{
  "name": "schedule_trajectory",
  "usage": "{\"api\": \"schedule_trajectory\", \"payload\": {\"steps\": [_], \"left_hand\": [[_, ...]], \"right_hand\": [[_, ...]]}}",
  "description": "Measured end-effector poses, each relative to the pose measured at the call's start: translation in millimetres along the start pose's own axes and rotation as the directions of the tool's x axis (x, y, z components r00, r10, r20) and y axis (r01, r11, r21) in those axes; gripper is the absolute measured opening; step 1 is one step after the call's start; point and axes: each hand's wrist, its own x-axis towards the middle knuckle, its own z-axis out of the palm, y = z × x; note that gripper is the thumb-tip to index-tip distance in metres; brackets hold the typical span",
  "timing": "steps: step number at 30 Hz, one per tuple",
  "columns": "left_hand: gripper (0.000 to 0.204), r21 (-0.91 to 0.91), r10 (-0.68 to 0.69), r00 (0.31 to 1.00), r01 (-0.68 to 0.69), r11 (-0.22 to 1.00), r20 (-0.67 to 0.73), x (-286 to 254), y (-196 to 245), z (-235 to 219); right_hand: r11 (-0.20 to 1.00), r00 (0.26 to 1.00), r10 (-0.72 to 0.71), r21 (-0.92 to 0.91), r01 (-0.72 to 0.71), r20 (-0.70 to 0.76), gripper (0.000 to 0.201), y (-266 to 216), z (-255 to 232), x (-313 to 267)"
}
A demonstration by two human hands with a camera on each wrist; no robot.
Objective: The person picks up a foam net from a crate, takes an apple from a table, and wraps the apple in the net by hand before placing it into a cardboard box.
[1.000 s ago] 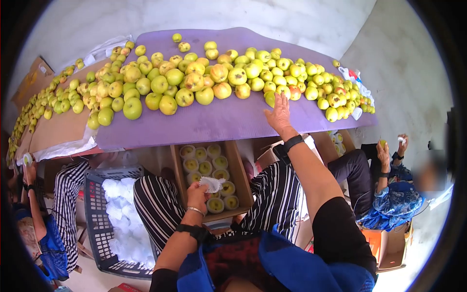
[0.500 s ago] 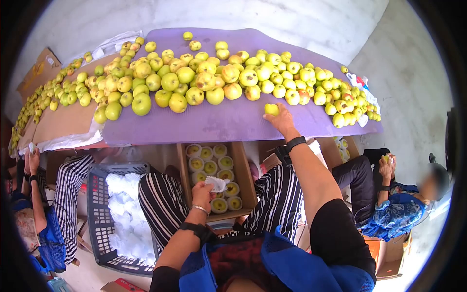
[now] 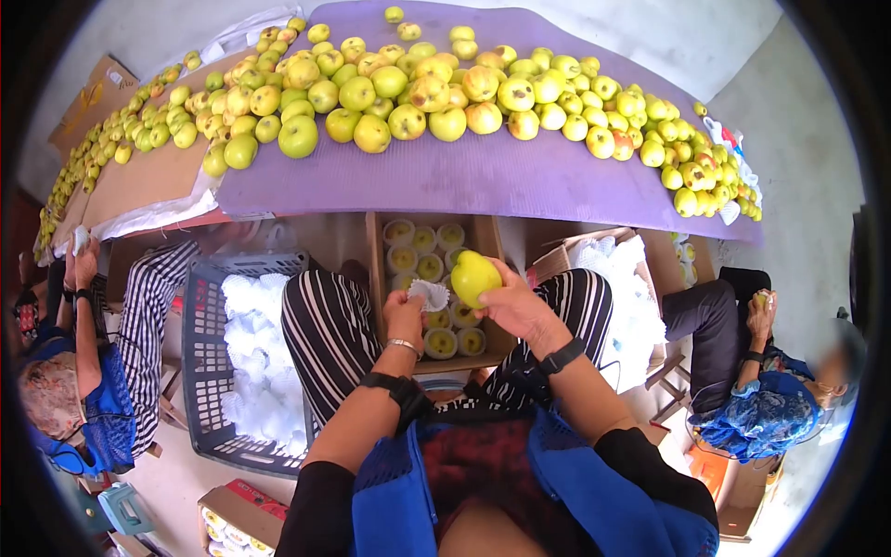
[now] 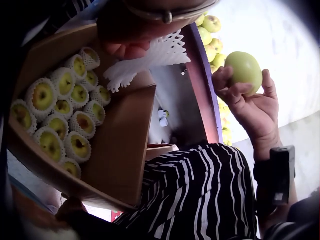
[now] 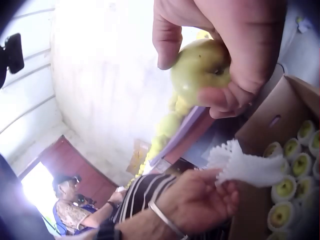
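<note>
My right hand (image 3: 516,309) grips a green-yellow apple (image 3: 474,278) between thumb and fingers, held over the cardboard box between my knees. In the right wrist view the apple (image 5: 197,70) shows its dark dimple, with the fingers curled round its sides. Just left of it, my left hand (image 3: 405,322) pinches a white foam net sleeve (image 3: 429,296). The sleeve (image 4: 150,61) hangs from the fingertips with its mouth spread in the left wrist view. Below both hands, the box (image 4: 117,145) holds rows of apples (image 4: 43,95) in foam sleeves.
A purple-covered table (image 3: 371,190) ahead bears a long heap of apples (image 3: 357,93). To the left stands a dark plastic crate (image 3: 209,371) of white foam sleeves (image 3: 255,353); another box of sleeves (image 3: 617,306) is at right. One person (image 3: 88,371) sits on each side.
My right hand has picked an apple off the table and brought it down and left, close to the left hand. The left hand keeps its foam sleeve. The head view has tilted downward.
</note>
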Motion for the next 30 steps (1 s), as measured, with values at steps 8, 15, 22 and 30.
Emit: {"api": "schedule_trajectory", "payload": {"steps": [8,15,22,30], "left_hand": [[0.01,0.138,0.147,0.989,-0.145,0.98,-0.006,4.2,-5.0,0.4],[0.009,0.246,0.408,0.904,-0.427,0.87,0.123,19.0,-29.0,-0.9],[0.006,0.13,0.202,0.956,-0.232,0.964,0.214,-13.3,1.8,6.2],[0.007,-0.098,-0.021,0.983,0.039,0.994,0.181,-5.3,3.1,-1.0]], "right_hand": [[0.966,0.994,0.088,-0.25,-0.069,0.064,0.06,11.6,-7.5,0.7],[0.991,0.991,0.031,-0.133,-0.014,0.128,0.049,29.8,-17.3,8.3],[0.994,0.993,0.113,-0.012,-0.112,0.046,0.043,24.2,-21.3,14.2],[0.87,0.998,0.017,-0.49,-0.045,-0.062,0.047,32.7,-20.5,17.9]]}}
